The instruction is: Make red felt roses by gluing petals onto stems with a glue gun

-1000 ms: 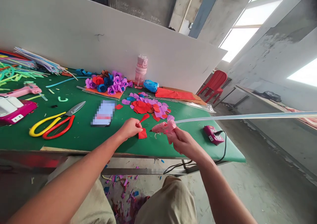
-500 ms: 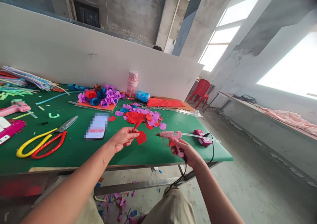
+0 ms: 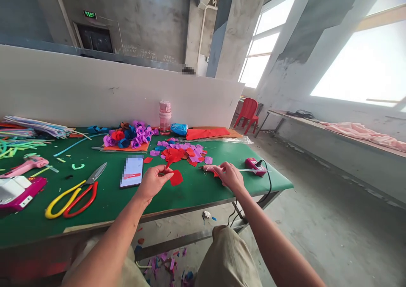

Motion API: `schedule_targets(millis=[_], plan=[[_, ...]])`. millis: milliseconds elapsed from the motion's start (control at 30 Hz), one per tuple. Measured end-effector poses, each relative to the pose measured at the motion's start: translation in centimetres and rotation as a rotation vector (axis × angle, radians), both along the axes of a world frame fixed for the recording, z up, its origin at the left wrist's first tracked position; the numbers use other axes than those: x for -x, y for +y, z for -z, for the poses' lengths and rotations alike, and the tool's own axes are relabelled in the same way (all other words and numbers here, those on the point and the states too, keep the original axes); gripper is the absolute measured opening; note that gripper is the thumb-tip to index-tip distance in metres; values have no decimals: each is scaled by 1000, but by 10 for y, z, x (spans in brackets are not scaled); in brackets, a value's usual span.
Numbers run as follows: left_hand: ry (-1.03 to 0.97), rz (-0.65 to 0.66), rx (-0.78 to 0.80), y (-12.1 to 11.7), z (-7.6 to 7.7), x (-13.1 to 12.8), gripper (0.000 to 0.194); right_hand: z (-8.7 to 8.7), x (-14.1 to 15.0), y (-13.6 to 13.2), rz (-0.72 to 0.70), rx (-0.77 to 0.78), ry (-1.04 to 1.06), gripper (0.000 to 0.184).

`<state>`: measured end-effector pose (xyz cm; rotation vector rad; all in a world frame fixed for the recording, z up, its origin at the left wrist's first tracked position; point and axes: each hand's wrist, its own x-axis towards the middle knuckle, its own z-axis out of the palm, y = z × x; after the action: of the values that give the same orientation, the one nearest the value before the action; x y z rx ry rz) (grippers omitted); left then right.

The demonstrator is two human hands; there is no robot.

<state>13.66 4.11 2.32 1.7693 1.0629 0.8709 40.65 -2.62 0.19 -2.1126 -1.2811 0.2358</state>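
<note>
My left hand (image 3: pixel 153 182) pinches a red felt petal piece (image 3: pixel 174 177) just above the green table (image 3: pixel 190 191). My right hand (image 3: pixel 229 177) rests on the pink glue gun (image 3: pixel 210 168), which lies low on the table with a clear glue stick (image 3: pixel 252 170) jutting from its back. A pile of red and purple cut petals (image 3: pixel 183 150) lies just beyond both hands.
Yellow and red scissors (image 3: pixel 72 193), a phone (image 3: pixel 131 171), finished felt roses (image 3: pixel 130 135), a pink bottle (image 3: pixel 164 117), a second pink glue gun (image 3: pixel 25 166) and coloured sticks (image 3: pixel 28 130) lie on the table. A pink power strip (image 3: pixel 254 166) sits at right. A white board (image 3: pixel 111 88) stands behind; a red chair (image 3: pixel 248 111) beyond.
My right hand has lowered the glue gun from mid-air down onto the table. My left hand kept hold of the red petal. The camera tilted up.
</note>
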Motion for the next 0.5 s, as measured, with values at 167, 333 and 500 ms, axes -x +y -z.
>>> schedule_targets(millis=[167, 333, 500], plan=[[76, 24, -145, -4, -3, 8, 26, -16, 76, -4, -449, -157, 561, 36], [78, 50, -130, -9, -5, 16, 24, -17, 122, 0, -554, -80, 774, 25], [20, 32, -85, -13, -5, 22, 24, -11, 129, 6, -507, -109, 913, 18]])
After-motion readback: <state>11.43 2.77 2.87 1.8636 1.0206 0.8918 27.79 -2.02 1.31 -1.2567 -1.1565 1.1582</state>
